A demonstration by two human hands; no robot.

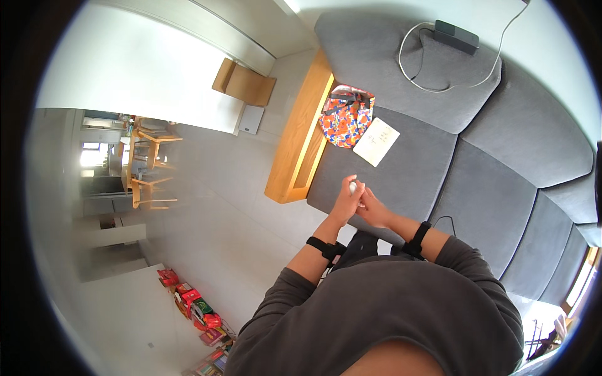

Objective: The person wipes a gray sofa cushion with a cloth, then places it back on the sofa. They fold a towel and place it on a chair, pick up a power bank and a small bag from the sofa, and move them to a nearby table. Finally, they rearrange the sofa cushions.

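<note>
My left hand (347, 204) is closed around a small white object (352, 187), which shows between the thumb and fingers. Pressed against it from the other side is my right hand (375, 211), its fingers meeting the left ones. What the right fingers grip is partly hidden. Both hands are raised in front of the grey sofa (400, 176). Beyond them on the seat lies a pale booklet (376, 142) bearing writing. Its edge meets a bright floral-patterned fabric bag (347, 120) with dark straps.
A wooden sofa arm (301, 136) borders the seat on the left. On the backrest sits a dark box-shaped device (456, 36) with a looping white cable (400, 58). A cardboard box (247, 83), a flat scale-like panel (252, 119), wooden chairs (153, 145) and red packages (190, 296) stand farther left.
</note>
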